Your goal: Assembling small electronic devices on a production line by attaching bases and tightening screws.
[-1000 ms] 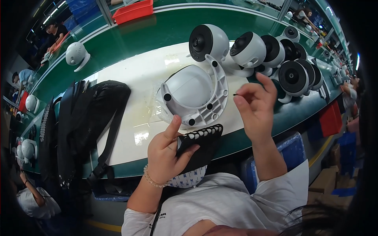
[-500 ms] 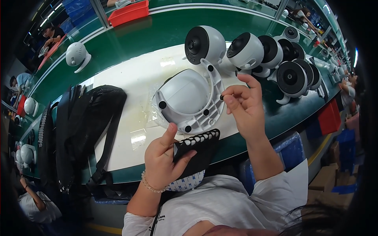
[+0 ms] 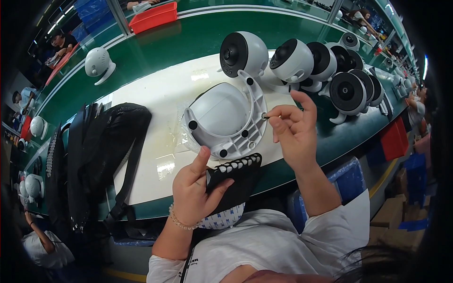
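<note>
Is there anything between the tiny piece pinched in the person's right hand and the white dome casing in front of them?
Nothing visible. The right hand pinches a small dark piece right at the rim of the white dome casing, with only bare rim beside it.

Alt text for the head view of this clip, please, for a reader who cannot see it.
At a green workbench, a person's right hand pinches a tiny dark part against the rim of a white dome housing lying on a white mat, while the left hand holds a black strip of small white pieces. Finished white dome cameras stand behind; a black bag lies left.
</note>
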`<state>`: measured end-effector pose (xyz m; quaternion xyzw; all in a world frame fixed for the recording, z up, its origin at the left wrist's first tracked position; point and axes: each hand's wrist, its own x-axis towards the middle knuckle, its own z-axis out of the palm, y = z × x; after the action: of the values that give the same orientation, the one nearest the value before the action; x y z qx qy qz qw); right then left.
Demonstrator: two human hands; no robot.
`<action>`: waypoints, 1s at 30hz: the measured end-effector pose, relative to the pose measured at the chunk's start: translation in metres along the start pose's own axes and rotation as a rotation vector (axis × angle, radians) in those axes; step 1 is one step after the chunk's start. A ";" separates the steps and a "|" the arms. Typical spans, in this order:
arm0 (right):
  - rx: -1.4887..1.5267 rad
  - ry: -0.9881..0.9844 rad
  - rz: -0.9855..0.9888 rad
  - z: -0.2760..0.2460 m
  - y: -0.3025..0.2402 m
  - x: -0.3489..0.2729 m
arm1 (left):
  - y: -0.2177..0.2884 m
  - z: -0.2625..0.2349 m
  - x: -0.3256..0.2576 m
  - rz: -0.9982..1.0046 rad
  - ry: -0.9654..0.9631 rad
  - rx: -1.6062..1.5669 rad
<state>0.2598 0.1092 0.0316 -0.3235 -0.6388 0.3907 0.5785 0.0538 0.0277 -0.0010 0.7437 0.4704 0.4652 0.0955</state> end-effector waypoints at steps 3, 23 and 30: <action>0.080 -0.006 0.104 -0.002 -0.006 0.003 | 0.001 -0.001 0.001 0.004 0.005 -0.001; -0.991 -0.149 -0.509 -0.003 -0.027 -0.008 | 0.002 0.001 -0.001 0.022 0.019 0.056; -0.292 0.050 -0.189 -0.007 -0.010 -0.028 | -0.004 0.000 -0.005 0.023 0.000 0.070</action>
<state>0.2701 0.0805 0.0269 -0.3521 -0.7017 0.2295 0.5753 0.0507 0.0260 -0.0065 0.7521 0.4776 0.4496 0.0641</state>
